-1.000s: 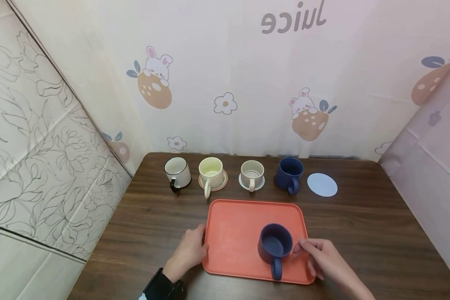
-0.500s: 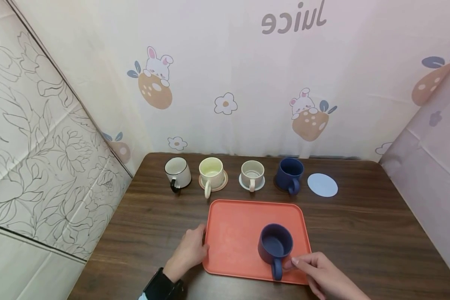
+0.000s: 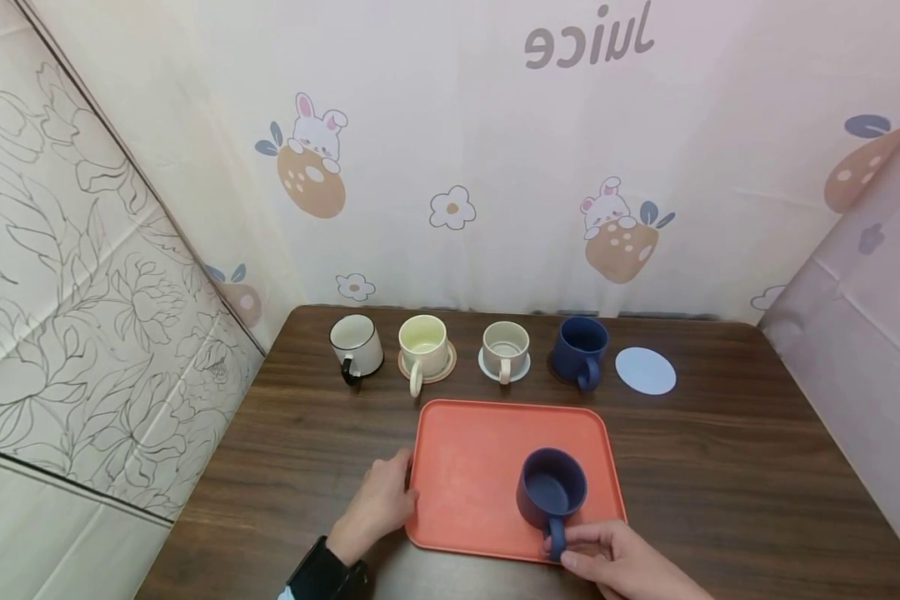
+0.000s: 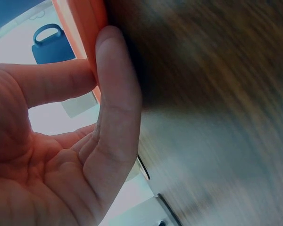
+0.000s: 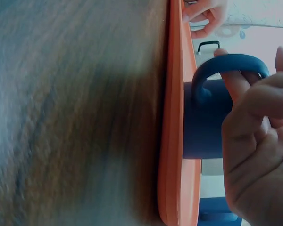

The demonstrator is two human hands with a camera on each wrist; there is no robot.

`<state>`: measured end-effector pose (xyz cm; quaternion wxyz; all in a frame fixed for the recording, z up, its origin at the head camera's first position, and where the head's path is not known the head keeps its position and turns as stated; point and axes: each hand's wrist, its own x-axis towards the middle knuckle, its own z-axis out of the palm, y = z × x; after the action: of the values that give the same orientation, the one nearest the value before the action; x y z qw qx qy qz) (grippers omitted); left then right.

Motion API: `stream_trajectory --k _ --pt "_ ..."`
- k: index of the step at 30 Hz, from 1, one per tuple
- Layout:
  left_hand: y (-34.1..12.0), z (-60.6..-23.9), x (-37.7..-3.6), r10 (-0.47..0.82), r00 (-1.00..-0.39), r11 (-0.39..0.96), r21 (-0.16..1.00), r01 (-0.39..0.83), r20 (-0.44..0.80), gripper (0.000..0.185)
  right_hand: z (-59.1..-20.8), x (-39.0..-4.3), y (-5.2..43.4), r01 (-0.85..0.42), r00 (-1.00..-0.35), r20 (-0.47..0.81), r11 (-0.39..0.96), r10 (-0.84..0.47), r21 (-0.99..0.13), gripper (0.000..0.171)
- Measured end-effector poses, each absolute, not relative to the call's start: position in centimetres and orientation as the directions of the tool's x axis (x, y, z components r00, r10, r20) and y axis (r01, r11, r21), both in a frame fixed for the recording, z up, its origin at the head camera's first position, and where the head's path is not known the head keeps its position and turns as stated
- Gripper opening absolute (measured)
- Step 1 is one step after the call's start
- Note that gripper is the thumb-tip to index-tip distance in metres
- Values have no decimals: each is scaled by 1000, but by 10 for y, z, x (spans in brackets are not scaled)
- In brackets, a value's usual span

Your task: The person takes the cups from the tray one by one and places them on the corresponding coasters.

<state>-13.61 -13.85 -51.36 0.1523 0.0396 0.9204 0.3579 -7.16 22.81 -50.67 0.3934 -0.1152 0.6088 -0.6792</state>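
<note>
A navy mug (image 3: 551, 486) stands upright on the red-orange tray (image 3: 472, 467), its handle toward me. My right hand (image 3: 618, 554) is at this handle: in the right wrist view a finger passes through the handle loop (image 5: 231, 61), and in the head view the thumb lies beside it. At the tray's left edge my left hand (image 3: 375, 504) pinches the rim; the left wrist view shows fingers (image 4: 118, 89) on the outer side of the tray wall (image 4: 87, 28) and another digit on the inner side.
Along the table's back stand a white mug (image 3: 356, 346) with a black handle, a pale yellow mug (image 3: 423, 346) on a coaster, a cream cup (image 3: 506, 348) on a white coaster and another navy mug (image 3: 580, 347). A light blue round coaster (image 3: 645, 371) lies right of them.
My right hand has moved from the tray's right edge leftward and toward me to the navy mug's handle. The handle has shifted very slightly right. My left hand stays on the tray.
</note>
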Motion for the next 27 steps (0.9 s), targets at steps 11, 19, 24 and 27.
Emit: stream_trajectory --k 11,19,24,27 --pt "-141 -517 -134 233 -954 733 679 43 -191 32 -509 -73 223 295 -723 -262 57 -639 -954 31" --pt "-141 -515 -134 229 -958 739 672 56 -171 32 -506 -73 231 326 -731 -269 25 -628 -945 30" --pt "-140 -516 -133 214 -960 746 664 43 -179 33 -506 -73 232 321 -742 -296 69 -602 -944 30" --pt "-139 -516 -133 206 -960 748 663 27 -192 33 -505 -73 236 325 -742 -306 79 -597 -942 31"
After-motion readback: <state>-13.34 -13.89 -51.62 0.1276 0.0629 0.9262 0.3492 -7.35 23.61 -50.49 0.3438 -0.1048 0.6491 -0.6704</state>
